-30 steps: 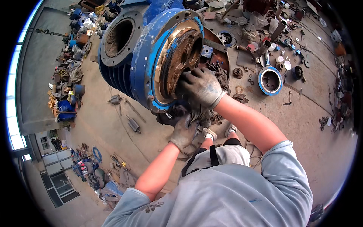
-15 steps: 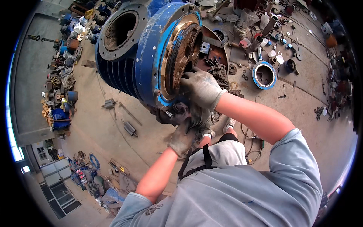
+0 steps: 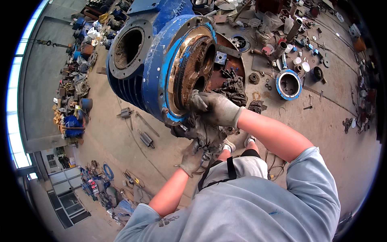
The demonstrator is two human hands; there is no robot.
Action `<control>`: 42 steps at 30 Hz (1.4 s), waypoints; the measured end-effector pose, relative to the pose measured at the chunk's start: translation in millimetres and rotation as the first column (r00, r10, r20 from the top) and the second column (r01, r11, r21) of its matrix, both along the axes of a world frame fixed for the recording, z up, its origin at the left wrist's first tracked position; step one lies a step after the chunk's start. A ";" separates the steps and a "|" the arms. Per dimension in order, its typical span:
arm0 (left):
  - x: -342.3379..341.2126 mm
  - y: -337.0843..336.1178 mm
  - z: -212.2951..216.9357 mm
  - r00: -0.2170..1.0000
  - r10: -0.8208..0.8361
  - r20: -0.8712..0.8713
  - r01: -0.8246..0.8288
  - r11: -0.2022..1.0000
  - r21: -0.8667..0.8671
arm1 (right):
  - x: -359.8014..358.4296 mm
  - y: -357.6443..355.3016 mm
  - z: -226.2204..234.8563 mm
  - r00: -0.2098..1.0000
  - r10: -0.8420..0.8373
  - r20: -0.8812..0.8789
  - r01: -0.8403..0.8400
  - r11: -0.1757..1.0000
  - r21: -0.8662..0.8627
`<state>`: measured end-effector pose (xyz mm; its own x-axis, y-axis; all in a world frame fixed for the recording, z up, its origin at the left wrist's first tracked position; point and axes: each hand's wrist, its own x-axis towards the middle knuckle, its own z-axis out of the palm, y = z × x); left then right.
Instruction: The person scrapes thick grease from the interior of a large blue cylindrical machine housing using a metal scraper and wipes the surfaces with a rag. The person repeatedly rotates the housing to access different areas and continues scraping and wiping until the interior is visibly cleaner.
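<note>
A large blue ribbed machine housing [image 3: 151,80], perhaps a pump or compressor, fills the upper middle. Its open round end shows a rusty, dirt-caked face [image 3: 197,68] with several holes. My right hand [image 3: 221,109], in a grimy work glove, is closed on a bunched part of a dark grey rag [image 3: 207,133] at the lower edge of that face, by the lowest hole. Lower down, my left hand [image 3: 191,159], also gloved, grips the hanging end of the same rag. The fingertips of both hands are partly covered by cloth.
A rusty tray [image 3: 238,66] with bolts and rags lies behind the housing. To the right, a blue-rimmed round flange [image 3: 289,84] rests on the concrete floor near scattered tools. Two shafted cylindrical parts, one a grey rotor [image 3: 146,139], lie at left. Machine parts line the left wall.
My right hand has drawn back from the hole to the lower rim of the rusty face, and cloth now shows at its fingers. The whole view has shifted slightly.
</note>
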<state>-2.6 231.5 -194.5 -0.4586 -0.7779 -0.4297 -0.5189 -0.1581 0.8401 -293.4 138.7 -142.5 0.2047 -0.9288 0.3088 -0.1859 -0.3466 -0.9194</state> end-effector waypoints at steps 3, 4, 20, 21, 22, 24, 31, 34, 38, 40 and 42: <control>-14.0 -1.3 12.3 0.991 -0.073 0.112 0.086 0.990 -0.113 | -11.2 -5.5 2.1 0.923 -0.099 -0.373 0.018 0.977 -0.213; -16.7 -4.3 11.6 0.979 -0.136 0.154 0.161 0.974 -0.162 | -9.9 -10.3 6.8 0.831 -0.133 -0.540 0.003 0.972 -0.235; -51.6 -7.6 38.0 0.979 0.122 -0.166 -0.117 0.992 0.042 | -15.1 -33.7 30.9 0.851 0.071 -0.521 -0.132 0.988 -0.082; -44.1 -4.9 40.4 0.983 0.106 -0.147 -0.100 0.994 0.048 | -16.3 -32.6 31.3 0.915 0.042 -0.401 -0.084 0.992 -0.089; -35.3 -2.5 42.3 0.988 0.088 -0.128 -0.081 0.995 0.055 | -18.9 -32.1 28.4 0.948 0.074 -0.310 -0.080 0.997 -0.008; -19.6 2.4 43.4 0.989 0.098 -0.115 -0.092 0.994 0.058 | -20.4 -38.2 21.7 0.987 0.113 -0.118 -0.098 0.988 0.122; -24.9 -5.3 118.7 0.956 0.249 -0.155 -0.240 0.968 0.076 | 5.0 -20.1 7.6 0.354 -0.116 0.928 -0.493 0.820 0.290; -24.8 -17.6 126.8 0.934 0.244 -0.261 -0.240 0.970 0.049 | 22.8 -10.8 11.7 0.073 -0.205 0.976 -0.477 0.852 0.215; -12.2 -34.8 108.7 0.973 0.117 -0.201 -0.152 0.974 -0.166 | 40.8 -13.7 -8.3 -0.174 -0.261 0.950 -0.446 0.880 0.160; -21.0 -46.6 106.6 0.989 0.033 -0.146 -0.070 0.965 -0.252 | 50.1 -14.0 -9.5 -0.245 -0.247 0.937 -0.348 0.925 0.153; -37.8 -58.0 115.5 0.987 0.018 -0.163 -0.046 0.984 -0.173 | 65.1 -15.0 -29.0 -0.254 -0.187 0.949 -0.207 0.969 0.136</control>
<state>-40.4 173.5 -78.9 -0.4841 -0.8499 -0.2082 -0.3728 -0.0150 0.9278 -228.3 123.7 -171.5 -0.1512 -0.9883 -0.0198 0.9876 -0.1519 0.0387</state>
